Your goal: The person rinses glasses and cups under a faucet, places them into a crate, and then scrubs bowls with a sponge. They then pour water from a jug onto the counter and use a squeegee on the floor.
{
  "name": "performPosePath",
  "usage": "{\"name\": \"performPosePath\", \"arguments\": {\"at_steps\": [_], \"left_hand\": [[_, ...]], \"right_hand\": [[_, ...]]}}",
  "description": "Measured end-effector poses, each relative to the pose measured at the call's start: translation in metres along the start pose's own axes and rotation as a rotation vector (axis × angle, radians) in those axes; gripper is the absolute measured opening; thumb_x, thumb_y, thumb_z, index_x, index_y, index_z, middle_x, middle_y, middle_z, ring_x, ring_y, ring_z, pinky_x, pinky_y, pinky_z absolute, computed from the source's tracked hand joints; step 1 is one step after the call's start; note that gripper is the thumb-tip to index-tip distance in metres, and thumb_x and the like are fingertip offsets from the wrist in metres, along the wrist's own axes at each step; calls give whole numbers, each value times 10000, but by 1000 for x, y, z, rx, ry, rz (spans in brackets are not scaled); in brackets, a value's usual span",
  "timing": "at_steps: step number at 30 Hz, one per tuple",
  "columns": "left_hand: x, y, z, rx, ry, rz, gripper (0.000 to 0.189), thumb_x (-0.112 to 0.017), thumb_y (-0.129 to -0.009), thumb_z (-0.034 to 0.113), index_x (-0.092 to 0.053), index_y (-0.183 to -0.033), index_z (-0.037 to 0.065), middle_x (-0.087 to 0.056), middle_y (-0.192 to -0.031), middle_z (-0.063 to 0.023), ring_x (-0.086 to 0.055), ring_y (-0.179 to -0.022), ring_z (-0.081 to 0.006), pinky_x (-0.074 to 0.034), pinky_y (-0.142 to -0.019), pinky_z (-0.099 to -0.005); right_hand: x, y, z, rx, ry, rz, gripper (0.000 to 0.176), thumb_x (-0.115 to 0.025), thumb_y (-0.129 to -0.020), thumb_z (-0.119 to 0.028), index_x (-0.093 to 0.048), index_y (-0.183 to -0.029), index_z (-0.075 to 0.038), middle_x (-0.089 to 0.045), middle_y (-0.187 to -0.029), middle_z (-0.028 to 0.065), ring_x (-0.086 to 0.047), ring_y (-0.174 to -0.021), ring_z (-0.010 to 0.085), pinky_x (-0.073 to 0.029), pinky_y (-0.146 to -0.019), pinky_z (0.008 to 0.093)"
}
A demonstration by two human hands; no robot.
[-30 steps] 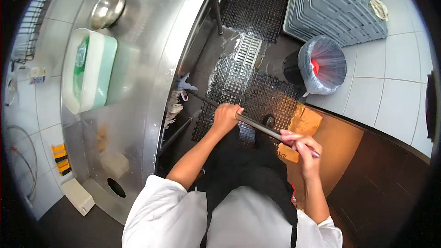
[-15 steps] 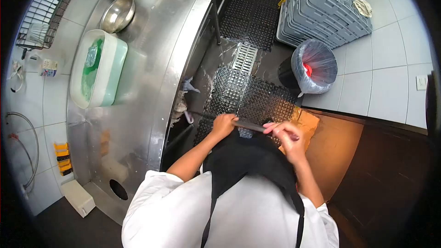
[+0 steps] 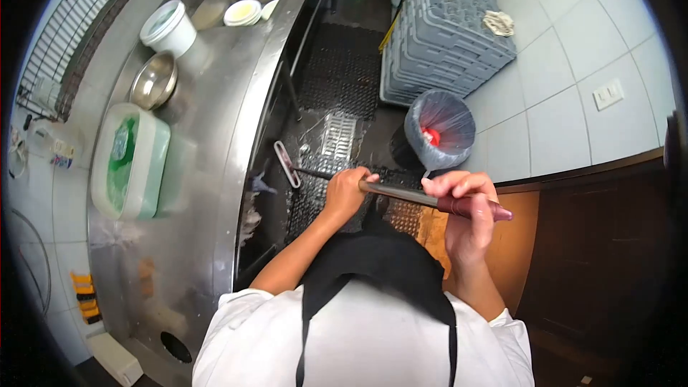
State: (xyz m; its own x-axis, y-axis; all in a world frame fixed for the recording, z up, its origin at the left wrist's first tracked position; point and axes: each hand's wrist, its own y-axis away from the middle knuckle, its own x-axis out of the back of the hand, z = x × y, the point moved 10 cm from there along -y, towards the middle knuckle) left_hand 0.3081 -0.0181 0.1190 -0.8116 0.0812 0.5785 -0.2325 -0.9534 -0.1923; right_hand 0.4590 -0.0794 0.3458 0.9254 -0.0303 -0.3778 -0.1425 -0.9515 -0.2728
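Observation:
A floor squeegee [image 3: 398,192] with a grey pole and maroon grip slants across in front of my apron. My left hand [image 3: 347,193] is wrapped round the middle of the pole. At the upper end, my right hand [image 3: 469,218] holds the maroon grip between curled fingers and thumb, and the tip sticks out past it. The long, narrow, pale head [image 3: 288,164] is low on the left, beside the steel counter's base. Under the pole lies a wet black rubber floor mat [image 3: 337,64] with holes.
On the left runs a steel counter [image 3: 197,165] with a tub of green liquid [image 3: 163,172], a metal bowl [image 3: 154,80] and a white bucket [image 3: 179,34]. Ahead right stand a lined bin [image 3: 455,118] and stacked grey racks [image 3: 437,46]. A floor drain grate [image 3: 338,136] lies ahead.
The squeegee's pole has risen and its grip end come up to the right with my right hand. Its head now shows farther forward. My view has shifted forward.

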Motion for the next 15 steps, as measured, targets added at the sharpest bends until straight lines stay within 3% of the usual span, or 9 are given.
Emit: {"name": "performPosePath", "arguments": {"at_steps": [1, 2, 3, 4, 6, 8, 12, 15], "left_hand": [[2, -5, 18, -91, 32, 4, 231, -722, -839, 235, -648, -925, 34, -650, -815, -157, -626, -825, -367, -484, -735, -466], [6, -12, 37, -183, 62, 6, 258, -744, -818, 224, -654, -959, 27, -656, -849, -151, -628, -858, -358, -489, -761, -454], [9, -20, 57, -212, 40, -48, 426, -788, -765, 153, -619, -1135, 25, -652, -1019, -143, -622, -982, -343, -491, -854, -415], [12, -26, 65, -222, 9, -23, 447, -785, -772, 167, -609, -1159, 31, -649, -1030, -146, -618, -1003, -347, -491, -864, -411], [18, -38, 75, -248, -55, 41, 488, -780, -785, 195, -590, -1208, 44, -642, -1053, -151, -611, -1044, -354, -491, -885, -404], [12, -44, 45, -136, -127, -8, 534, -752, -819, 258, -558, -1264, 34, -632, -1117, -151, -607, -1069, -352, -489, -907, -396], [-4, -18, -74, 236, -293, -281, 467, -679, -877, 333, -604, -1220, 26, -637, -1169, -195, -610, -1088, -365, -484, -910, -430], [-1, 44, -172, 500, -406, -245, 455, -684, -868, 375, -639, -1188, 54, -671, -1110, -200, -636, -1047, -365, -500, -878, -430]], "right_hand": [[13, -5, -8, 73, -58, 43, 299, -534, -973, -320, -488, -887, -38, -529, -829, 113, -557, -791, 196, -516, -840, 397], [27, -17, -19, 123, -149, 149, 312, -514, -992, -324, -449, -815, -76, -454, -737, 53, -456, -677, 145, -459, -681, 317], [46, -35, -22, 132, -216, 180, 316, -493, -1001, -310, -432, -783, -90, -434, -703, 37, -419, -642, 133, -400, -623, 299], [66, -55, -25, 142, -285, 214, 328, -472, -1010, -296, -415, -750, -104, -415, -669, 22, -382, -607, 120, -342, -565, 281], [95, -93, -36, 161, -326, 295, 362, -459, -1012, -249, -407, -680, -114, -371, -580, -1, -350, -526, 107, -323, -521, 269], [106, -125, -54, 246, -361, 168, 352, -475, -1006, -251, -440, -686, -106, -391, -567, -2, -352, -485, 107, -319, -474, 269], [138, -195, -90, 278, -302, 109, 343, -513, -990, -258, -461, -688, -106, -392, -532, -9, -348, -444, 100, -310, -437, 262], [169, -255, -111, 270, -260, 121, 344, -544, -975, -268, -458, -680, -113, -382, -512, -17, -344, -432, 87, -304, -437, 254]]}}
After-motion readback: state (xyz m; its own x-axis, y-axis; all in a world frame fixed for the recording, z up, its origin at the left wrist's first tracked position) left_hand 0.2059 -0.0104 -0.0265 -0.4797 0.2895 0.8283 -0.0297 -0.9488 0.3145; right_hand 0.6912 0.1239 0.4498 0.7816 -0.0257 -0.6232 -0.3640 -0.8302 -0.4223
